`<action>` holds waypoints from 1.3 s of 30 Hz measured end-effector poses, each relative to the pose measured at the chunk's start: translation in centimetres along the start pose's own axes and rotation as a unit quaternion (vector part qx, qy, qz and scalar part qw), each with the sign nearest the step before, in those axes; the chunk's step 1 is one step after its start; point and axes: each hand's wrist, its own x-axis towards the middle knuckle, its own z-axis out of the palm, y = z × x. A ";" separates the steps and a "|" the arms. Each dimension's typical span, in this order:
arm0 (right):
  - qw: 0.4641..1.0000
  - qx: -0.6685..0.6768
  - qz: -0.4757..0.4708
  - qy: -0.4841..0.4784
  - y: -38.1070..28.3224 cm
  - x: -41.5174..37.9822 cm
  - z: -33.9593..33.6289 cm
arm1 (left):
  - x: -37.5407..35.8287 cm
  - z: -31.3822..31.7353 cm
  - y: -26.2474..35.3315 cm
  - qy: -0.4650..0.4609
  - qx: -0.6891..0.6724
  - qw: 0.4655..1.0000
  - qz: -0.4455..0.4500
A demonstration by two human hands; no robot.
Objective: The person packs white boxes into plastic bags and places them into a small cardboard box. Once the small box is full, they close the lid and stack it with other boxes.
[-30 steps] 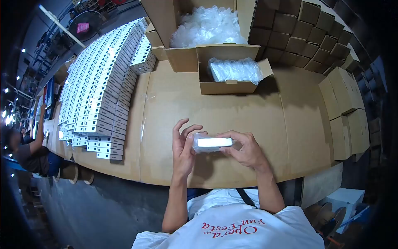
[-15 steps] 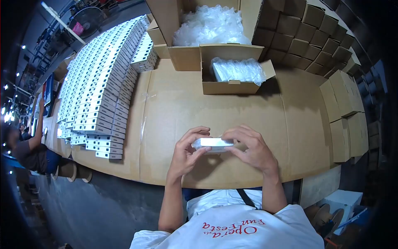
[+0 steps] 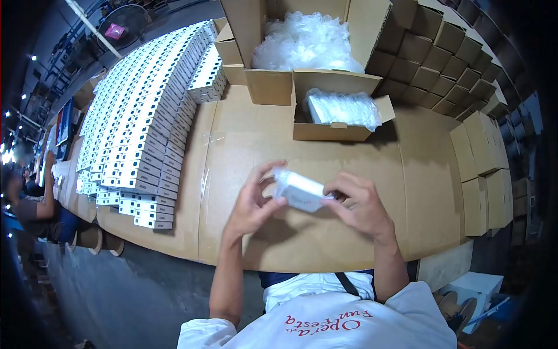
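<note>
A small white box (image 3: pixel 303 194) with clear plastic wrap about its left end is held over the cardboard-covered table (image 3: pixel 302 244). My left hand (image 3: pixel 253 200) grips the wrapped end, thumb on the near face and fingers behind. At the other end, my right hand (image 3: pixel 361 205) pinches the box between thumb and curled fingers. The box is tilted, its right end lower, and faint print shows on its near face. Beyond my hands stands an open carton (image 3: pixel 331 133) holding a row of bubble-wrapped white boxes.
A large open carton (image 3: pixel 268 87) full of clear bubble-wrap bags (image 3: pixel 308 43) stands at the back. Many white boxes (image 3: pixel 139 128) are stacked at the left. Brown cartons (image 3: pixel 427 64) are piled at back right, with more cartons (image 3: pixel 488 168) at the right edge. Another person (image 3: pixel 40 209) sits far left.
The box has turned from level to slanting, with its left end raised and more of its near face showing. My left hand has moved slightly left. The view has shifted a little.
</note>
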 end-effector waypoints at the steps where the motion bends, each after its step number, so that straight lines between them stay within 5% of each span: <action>1: 0.999 0.003 0.008 0.031 0.0 0.3 -0.1 | 0.4 -0.4 0.5 0.026 -0.037 0.999 0.004; 5: 0.969 0.086 0.041 0.228 1.3 2.6 0.7 | 3.5 -6.7 -0.4 0.128 0.105 0.985 0.052; 9: 0.934 0.002 -0.023 0.356 3.5 6.2 2.3 | 7.2 -12.4 0.4 0.164 0.213 0.962 0.049; 19: 0.932 -0.112 -0.007 0.345 7.5 10.1 4.3 | 14.5 -20.3 0.3 0.215 0.515 0.817 0.144; 31: 0.939 -0.233 0.062 0.245 7.7 12.1 4.7 | 18.7 -22.3 -2.8 0.212 0.606 0.740 0.198; 36: 0.933 -0.242 0.158 0.216 7.9 12.3 5.5 | 18.7 -22.6 -3.8 0.225 0.617 0.726 0.203; 39: 0.929 -0.273 0.109 0.227 7.3 12.5 6.0 | 18.8 -23.1 -4.6 0.233 0.637 0.704 0.211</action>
